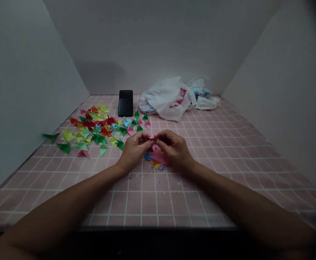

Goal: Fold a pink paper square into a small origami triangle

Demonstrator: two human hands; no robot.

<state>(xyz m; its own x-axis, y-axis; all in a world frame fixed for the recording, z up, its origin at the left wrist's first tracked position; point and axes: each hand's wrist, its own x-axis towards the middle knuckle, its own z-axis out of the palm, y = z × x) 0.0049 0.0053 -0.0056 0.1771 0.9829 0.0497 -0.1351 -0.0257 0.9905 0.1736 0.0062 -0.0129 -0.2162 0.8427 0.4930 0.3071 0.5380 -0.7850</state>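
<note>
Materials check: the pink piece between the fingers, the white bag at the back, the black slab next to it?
Pink piece, pinched by left hand and right hand: looks like thin matte coloured paper, holding sharp creases. White bag: likely thin plastic film, crumpled with soft sheen and printed red marks. Black slab: glossy, flat face, probably a glass-fronted phone; body material unclear.

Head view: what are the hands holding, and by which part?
Both the left hand and the right hand pinch a small pink paper piece at its two ends, above a stack of coloured paper sheets.
</note>
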